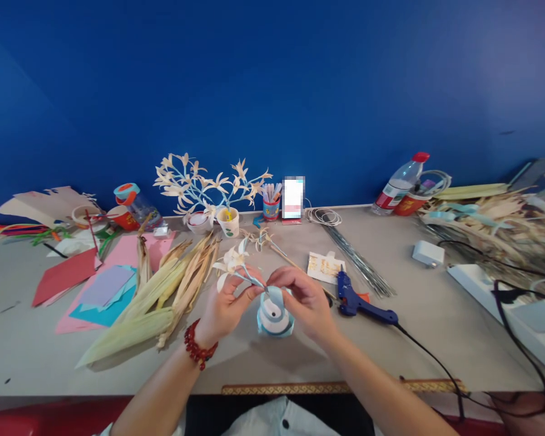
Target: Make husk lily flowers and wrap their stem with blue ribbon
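Note:
Between the fingertips of my left hand (227, 306) is the light-blue wrapped stem of a cream husk flower (232, 260), whose petals point up and to the left. My right hand (305, 298) is pinched close beside it, on a strip of light-blue tape by the stem's lower end. Just below my fingers stands a roll of light-blue tape (275, 321) with a white core. Behind my hands lies another small husk flower (262, 239) on a thin stick. A blue glue gun (361, 303) rests to the right of my right hand.
Corn husks (154, 297) and coloured paper (102, 290) spread on the left. Flower branches stand in a white cup (227, 223) near a lit phone (293, 200). Metal wires (358, 257), a bottle (397, 184), a power strip (504, 309) and dried husks (490, 224) lie right.

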{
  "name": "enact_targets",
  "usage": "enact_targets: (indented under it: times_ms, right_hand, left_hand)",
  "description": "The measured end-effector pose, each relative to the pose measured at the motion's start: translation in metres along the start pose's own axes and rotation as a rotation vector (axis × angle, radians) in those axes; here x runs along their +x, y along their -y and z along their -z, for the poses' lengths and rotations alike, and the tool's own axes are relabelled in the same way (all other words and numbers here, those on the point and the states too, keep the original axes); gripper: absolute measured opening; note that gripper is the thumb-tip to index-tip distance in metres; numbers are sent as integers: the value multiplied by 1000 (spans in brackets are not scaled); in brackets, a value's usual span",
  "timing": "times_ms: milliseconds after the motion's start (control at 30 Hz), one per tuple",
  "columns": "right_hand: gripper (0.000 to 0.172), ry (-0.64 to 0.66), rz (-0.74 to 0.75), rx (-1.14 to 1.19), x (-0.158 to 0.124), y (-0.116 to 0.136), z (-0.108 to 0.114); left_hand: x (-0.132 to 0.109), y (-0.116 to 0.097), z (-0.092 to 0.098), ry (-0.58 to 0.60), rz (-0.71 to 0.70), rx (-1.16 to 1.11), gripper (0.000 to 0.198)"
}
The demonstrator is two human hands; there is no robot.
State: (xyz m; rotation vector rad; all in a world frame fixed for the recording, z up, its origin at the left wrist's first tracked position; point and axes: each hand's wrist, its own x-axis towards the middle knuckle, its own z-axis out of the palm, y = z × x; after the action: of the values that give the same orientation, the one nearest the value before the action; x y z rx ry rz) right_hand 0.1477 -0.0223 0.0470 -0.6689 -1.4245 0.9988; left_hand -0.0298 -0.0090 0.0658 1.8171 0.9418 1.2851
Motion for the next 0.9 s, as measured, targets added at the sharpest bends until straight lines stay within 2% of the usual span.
enact_targets:
  times_ms: [67,200,300,367,467,500,567,633,667,733,800,900]
  right_hand:
    - [8,3,163,-218,-1,0,3]
    - [22,83,342,-449,-7,6,7]
    - [17,169,452,-469,-15,14,2]
    - [15,294,507,-439,-22,22,-1]
    - [19,426,518,-320,-27,33,4]
    - [20,393,484,-287,-25,35,10]
    - [24,217,333,-320,-13,32,28]
    - [32,11,73,-563,10,20,50]
    - [32,12,-80,-755,24,10,60]
    - [31,223,-336,-1134,53,-14,74]
    - [21,306,-391,-1227,77,-39,77]
    - [21,356,-430,-1327,98,-70,67]
  left_hand:
    - [-2,5,-2,-25,12,-37,8]
    - [-8,12,-3,-80,-33,-57,10]
    - [-10,17,0,-164,-121,-32,7]
    - [-10,21,5,-248,-177,-59,6]
    - [-6,24,12,-237,-215,-240,9]
    - [-4,25,14,-210,-206,-339,11]
    - [-1,26,16,-178,-160,-544,15]
    - [-1,28,15,-179,-106,-689,15]
    - [-1,29,13,-166,-86,-728,15]
    - [-3,32,9,-128,-42,-757,16]
    - [-7,34,3,-91,-3,-759,18]
    - [-11,36,-6,-68,86,-781,21]
